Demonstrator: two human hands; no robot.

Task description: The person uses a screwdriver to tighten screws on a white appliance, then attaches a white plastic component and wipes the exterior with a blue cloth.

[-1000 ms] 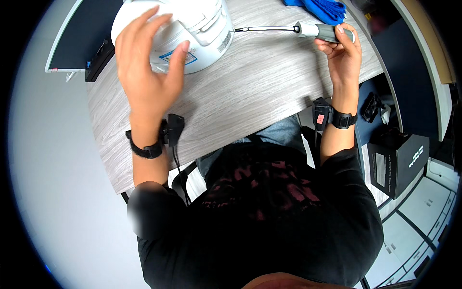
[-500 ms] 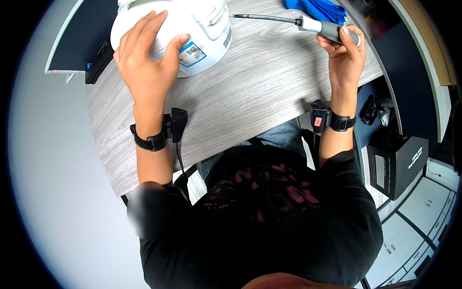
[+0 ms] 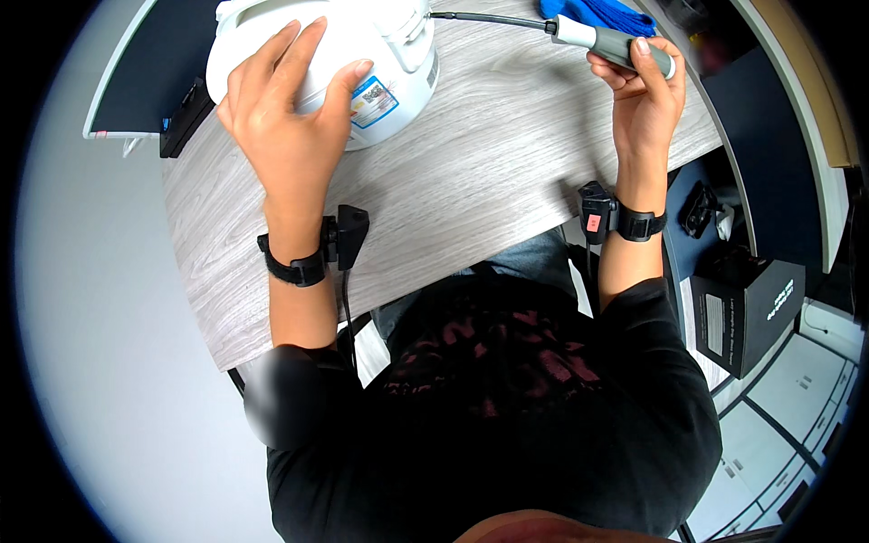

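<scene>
The left hand (image 3: 290,127) lies spread on a white rice cooker (image 3: 362,54) on the grey wooden table (image 3: 507,172). Right of the cooker, the right hand (image 3: 644,95) grips a grey-handled screwdriver (image 3: 597,38), its tip at the cooker.

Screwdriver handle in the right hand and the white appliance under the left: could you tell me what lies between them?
In the head view, only the screwdriver's own dark shaft spans that gap, reaching the white appliance over bare wood-grain table.

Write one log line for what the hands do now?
left hand: flat on white cooker | right hand: grips screwdriver
</scene>
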